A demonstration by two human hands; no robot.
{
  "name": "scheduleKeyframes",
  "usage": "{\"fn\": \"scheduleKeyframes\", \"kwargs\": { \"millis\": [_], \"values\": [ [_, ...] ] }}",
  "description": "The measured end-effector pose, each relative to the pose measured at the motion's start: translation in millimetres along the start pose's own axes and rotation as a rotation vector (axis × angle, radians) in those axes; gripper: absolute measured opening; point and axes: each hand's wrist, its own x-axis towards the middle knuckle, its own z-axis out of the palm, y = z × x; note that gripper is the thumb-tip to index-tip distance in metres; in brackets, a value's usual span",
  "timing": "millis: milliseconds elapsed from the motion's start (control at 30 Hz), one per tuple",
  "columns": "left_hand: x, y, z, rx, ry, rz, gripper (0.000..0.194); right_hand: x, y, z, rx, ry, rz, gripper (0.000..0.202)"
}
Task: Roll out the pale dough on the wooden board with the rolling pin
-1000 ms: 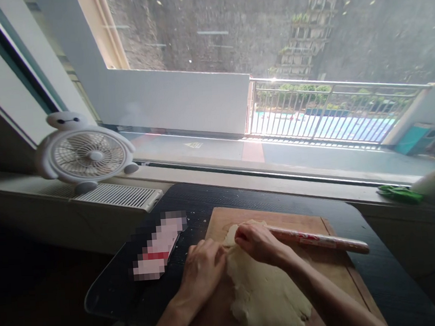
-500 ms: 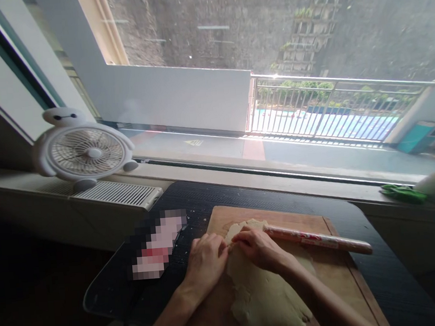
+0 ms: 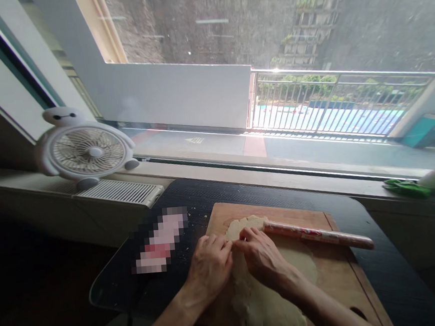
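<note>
Already flattened into a broad dough sheet [image 3: 262, 302], spread over the wooden cutting board [image 3: 343, 278] on the dark worktop [image 3: 137, 290], but uneven and ragged along the border, so judged mostly spread out with the edge not yet neat. Busy now at the far-left border, apparently pinching it with the fingertips of the right hand [image 3: 238, 243], and with the left hand [image 3: 212, 261] curled close beside; cannot tell whether grasping there too. Leaving the wrapped rolling pin [image 3: 321, 234] untouched, lying beyond the right hand and reaching past the board's right edge.
</note>
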Motion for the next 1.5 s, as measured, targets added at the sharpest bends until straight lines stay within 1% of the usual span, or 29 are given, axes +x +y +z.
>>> {"fn": "scheduleKeyframes", "kwargs": {
  "millis": [67, 133, 200, 267, 333, 400, 500, 567, 633, 733, 833, 933, 1000, 1067, 1167, 1233, 1300, 1333, 1400, 1467, 1500],
  "values": [
    [0.9, -2.4, -6.5, -0.01, -0.03, 0.026, 0.024, 1.2, 6.5, -11.9, 0.019, 0.021, -0.02, 0.025],
    [-1.4, -4.0, -11.1, -0.047, -0.03, 0.033, 0.024, 1.7, 20.6, -27.9, 0.043, 0.103, 0.008, 0.028],
    [-5.6, -3.6, -10.9, -0.071, 0.003, 0.022, 0.028, 1.9, 41.9, -42.1, 0.031, 0.211, 0.099, 0.03],
    [-9.0, -1.4, -6.4, -0.066, 0.042, 0.009, 0.032, 2.0, 66.6, -48.9, -0.03, 0.266, 0.221, 0.029],
    [-10.3, 1.1, -0.7, -0.054, 0.055, 0.003, 0.031, 1.8, 88.8, -47.2, -0.089, 0.252, 0.348, 0.028],
    [-9.8, 1.8, 2.5, -0.055, 0.055, 0.004, 0.03, 1.2, 103.6, -40.2, -0.117, 0.22, 0.437, 0.027],
    [-7.1, -2.7, 0.8, -0.115, 0.045, 0.016, 0.028, 0.2, 110.1, -29.6, -0.142, 0.212, 0.485, 0.029],
    [-3.7, -8.7, -1.9, -0.194, 0.044, 0.008, 0.027, -0.6, 107.7, -26.3, -0.164, 0.218, 0.495, 0.032],
    [1.2, -15.2, -3.1, -0.248, 0.055, -0.044, 0.024, -1.7, 103.5, -25.6, -0.187, 0.218, 0.496, 0.034],
    [9.7, -21.0, -0.4, -0.215, 0.059, -0.142, 0.015, -4.9, 96.7, -26.0, -0.217, 0.201, 0.481, 0.038],
    [15.9, -19.8, 3.8, -0.175, 0.051, -0.17, 0.008, -9.6, 91.6, -26.4, -0.252, 0.191, 0.45, 0.039],
    [18.7, -16.8, 5.3, -0.173, 0.05, -0.189, 0.009, -11.5, 88.2, -27.3, -0.288, 0.194, 0.42, 0.04],
    [19.5, -17.5, 4.7, -0.189, 0.045, -0.203, 0.009, -7.6, 83.7, -26.4, -0.303, 0.188, 0.401, 0.042],
    [19.6, -21.3, 3.2, -0.235, 0.042, -0.216, 0.01, 1.8, 73.8, -21.8, -0.306, 0.178, 0.373, 0.045],
    [15.6, -29.4, -0.7, -0.314, 0.057, -0.251, 0.015, 23.0, 49.0, -8.7, -0.289, 0.184, 0.301, 0.045],
    [7.7, -32.1, -3.7, -0.335, 0.073, -0.27, 0.016, 35.3, 31.2, -1.3, -0.267, 0.214, 0.242, 0.043],
    [-4.4, -30.0, -5.8, -0.336, 0.094, -0.264, 0.018, 39.2, 17.9, 0.0, -0.228, 0.264, 0.198, 0.038],
    [-11.2, -27.3, -6.2, -0.335, 0.108, -0.25, 0.019, 36.8, 13.6, -2.0, -0.201, 0.288, 0.183, 0.037],
    [-23.7, -20.4, -5.0, -0.333, 0.135, -0.208, 0.019, 22.9, 10.1, -9.7, -0.129, 0.314, 0.152, 0.035],
    [-30.8, -14.3, -1.7, -0.315, 0.16, -0.158, 0.02, 0.6, 12.0, -18.1, -0.048, 0.293, 0.112, 0.032],
    [-31.5, -12.3, 0.2, -0.295, 0.166, -0.135, 0.023, -11.6, 14.5, -21.0, -0.009, 0.26, 0.094, 0.03]
  ]
}}
